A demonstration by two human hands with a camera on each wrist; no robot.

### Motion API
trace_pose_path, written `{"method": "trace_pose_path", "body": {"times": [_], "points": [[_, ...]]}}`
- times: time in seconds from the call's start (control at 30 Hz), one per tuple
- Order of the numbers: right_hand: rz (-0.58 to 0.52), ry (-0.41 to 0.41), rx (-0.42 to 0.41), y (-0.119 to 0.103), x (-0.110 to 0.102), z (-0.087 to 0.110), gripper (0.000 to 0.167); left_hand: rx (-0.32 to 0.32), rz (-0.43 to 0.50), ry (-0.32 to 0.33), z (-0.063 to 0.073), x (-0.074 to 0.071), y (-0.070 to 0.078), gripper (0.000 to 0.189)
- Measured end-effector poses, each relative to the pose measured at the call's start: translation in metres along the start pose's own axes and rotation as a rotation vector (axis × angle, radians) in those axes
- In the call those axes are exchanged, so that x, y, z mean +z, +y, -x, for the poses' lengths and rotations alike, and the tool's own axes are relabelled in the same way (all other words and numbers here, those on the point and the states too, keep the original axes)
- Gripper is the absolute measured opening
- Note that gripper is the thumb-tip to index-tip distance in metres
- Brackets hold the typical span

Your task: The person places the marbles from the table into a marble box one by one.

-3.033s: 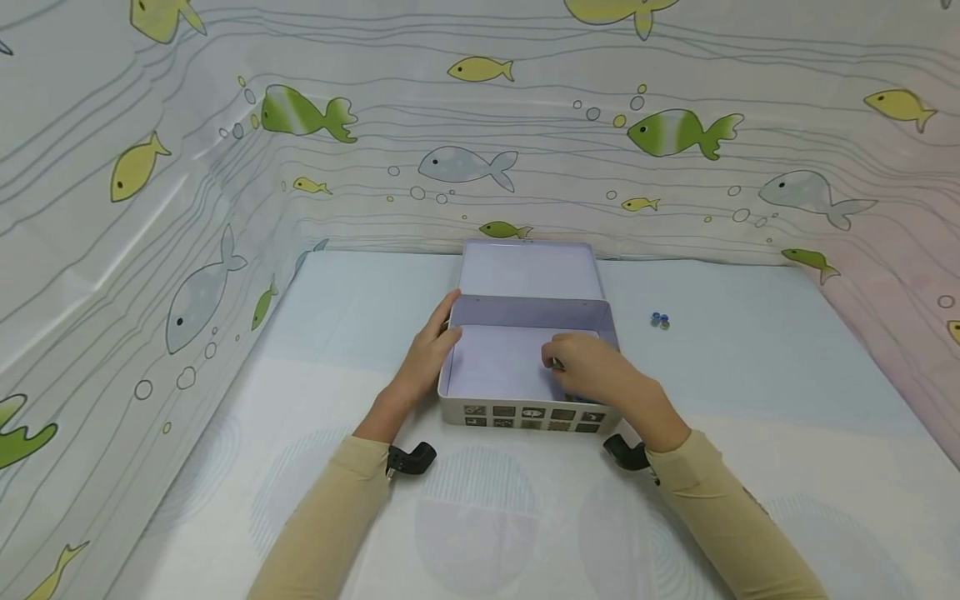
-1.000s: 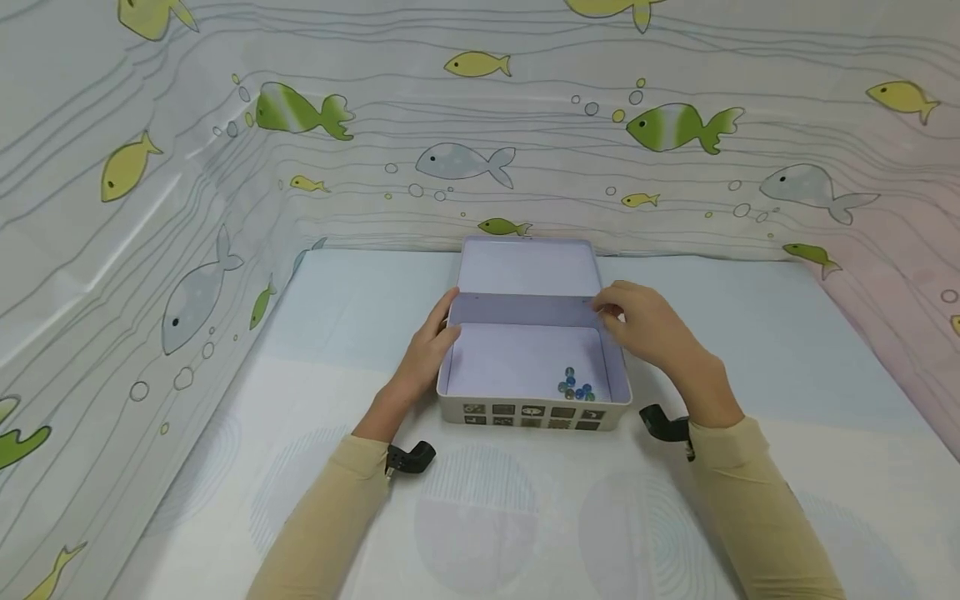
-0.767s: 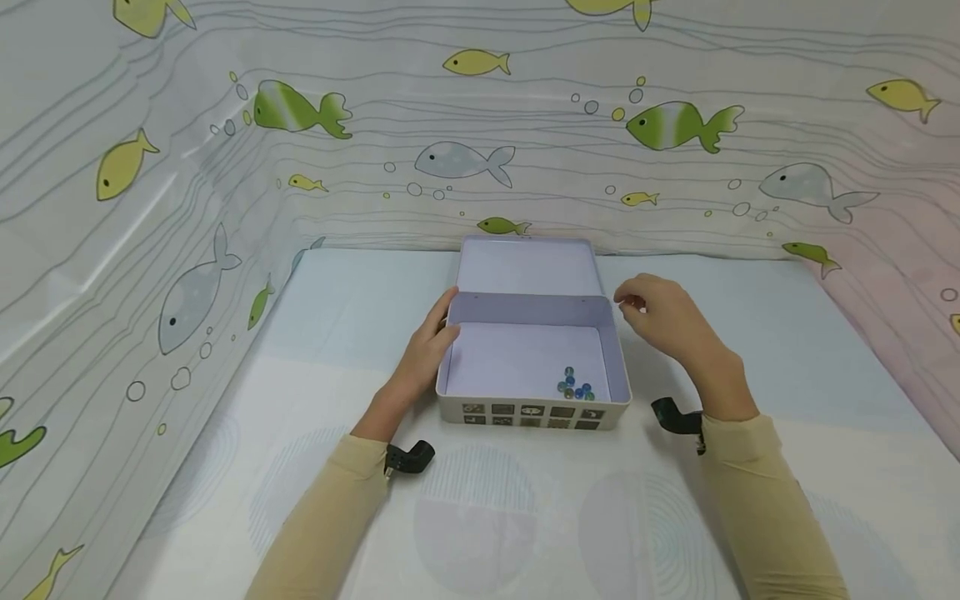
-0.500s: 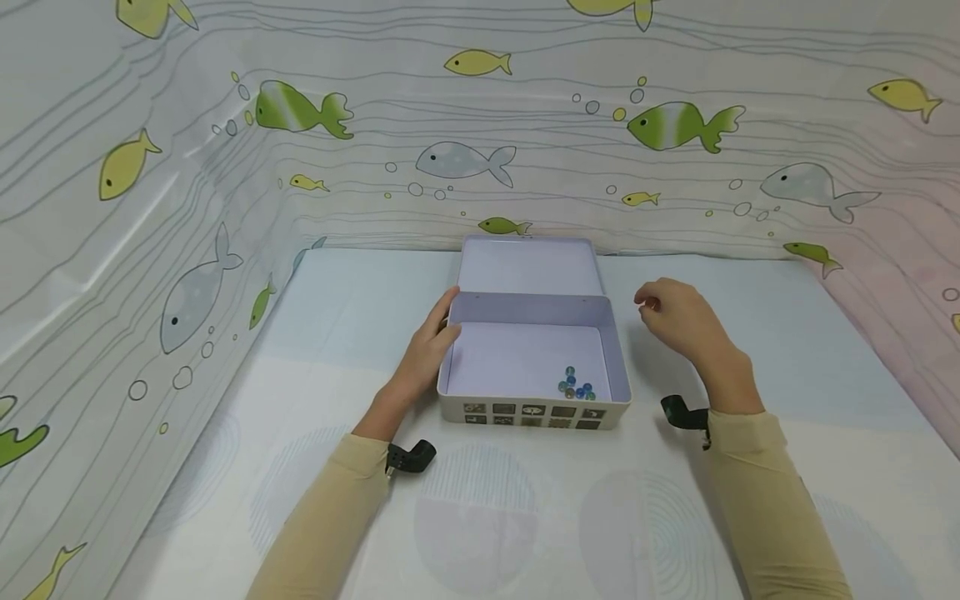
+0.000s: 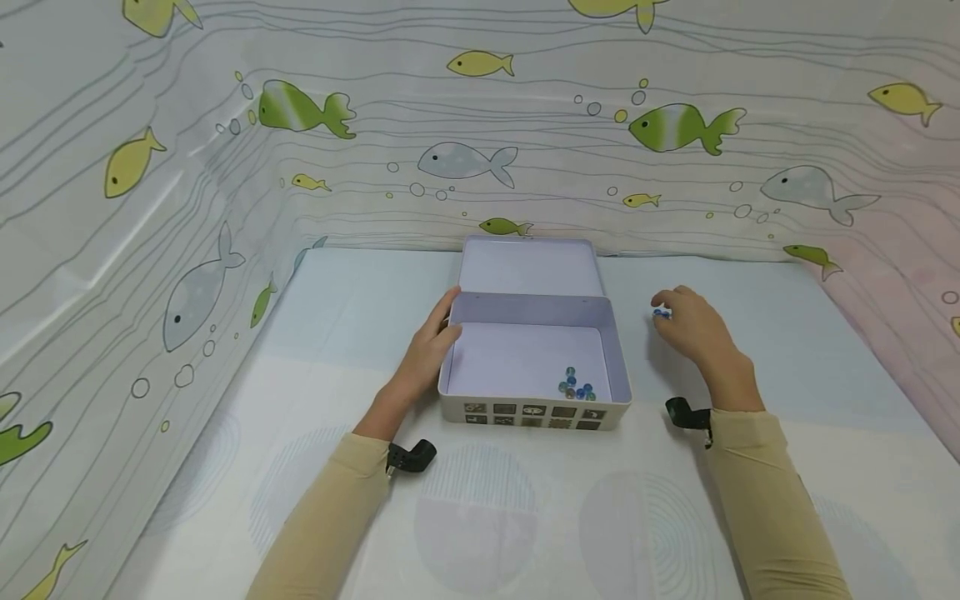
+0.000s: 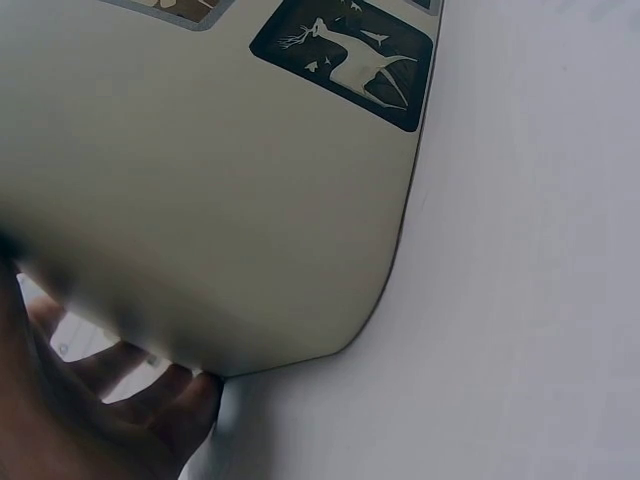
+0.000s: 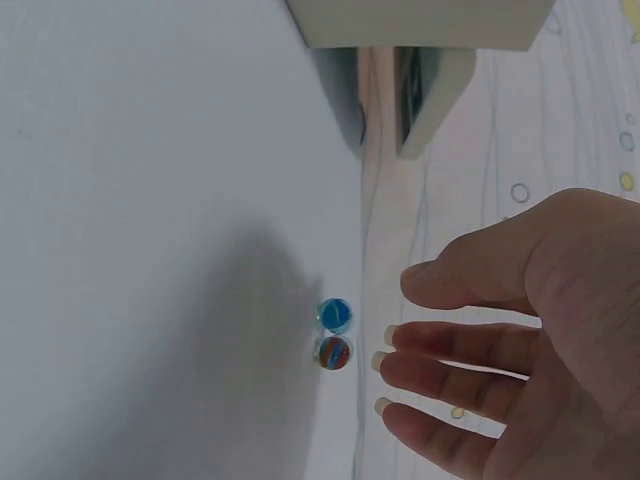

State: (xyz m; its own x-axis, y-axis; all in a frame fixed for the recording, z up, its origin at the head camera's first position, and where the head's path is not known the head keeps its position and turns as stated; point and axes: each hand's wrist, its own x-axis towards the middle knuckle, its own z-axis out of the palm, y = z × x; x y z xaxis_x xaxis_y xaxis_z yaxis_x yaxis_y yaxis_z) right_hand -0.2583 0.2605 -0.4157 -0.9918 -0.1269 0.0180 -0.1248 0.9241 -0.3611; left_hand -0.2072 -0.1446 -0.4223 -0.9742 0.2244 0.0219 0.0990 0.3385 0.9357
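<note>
A cream tin box (image 5: 525,412) with dark picture squares on its front lies open, its lid tipped back behind it. Several glass marbles (image 5: 576,387) rest in its front right corner. My left hand (image 5: 427,354) grips the box's left side, thumb at the rim and fingers along the outer wall; the left wrist view shows the fingers (image 6: 185,410) against that wall. Right of the box, my right hand (image 5: 693,329) hovers over marbles (image 5: 662,313) on the table. In the right wrist view, a blue marble (image 7: 335,315) and an orange-blue marble (image 7: 332,352) lie just beyond its parted fingertips, apart from them.
A pale cloth (image 5: 337,300) with faint circles covers the table. Fish-printed sheeting (image 5: 555,125) rises behind and at both sides, close behind the lid. Black wrist cameras (image 5: 411,456) sit below each hand.
My right hand has left the box, where it was placing a marble inside, and moved right to the loose marbles, lowering with its fingers parting. The left hand stays put.
</note>
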Motion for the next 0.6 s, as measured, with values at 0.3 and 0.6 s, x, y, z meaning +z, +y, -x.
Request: {"method": "trace_pose_path", "body": {"times": [0.3,0.6], "points": [[-0.008,-0.018,0.020,0.005,0.004,-0.002,0.039,0.025,-0.010,0.042,-0.010,0.004,-0.027,0.060],[0.002,-0.059,0.006,0.011,0.007,-0.004,0.038,0.032,-0.020,0.052,-0.011,0.005,-0.028,0.060]]}}
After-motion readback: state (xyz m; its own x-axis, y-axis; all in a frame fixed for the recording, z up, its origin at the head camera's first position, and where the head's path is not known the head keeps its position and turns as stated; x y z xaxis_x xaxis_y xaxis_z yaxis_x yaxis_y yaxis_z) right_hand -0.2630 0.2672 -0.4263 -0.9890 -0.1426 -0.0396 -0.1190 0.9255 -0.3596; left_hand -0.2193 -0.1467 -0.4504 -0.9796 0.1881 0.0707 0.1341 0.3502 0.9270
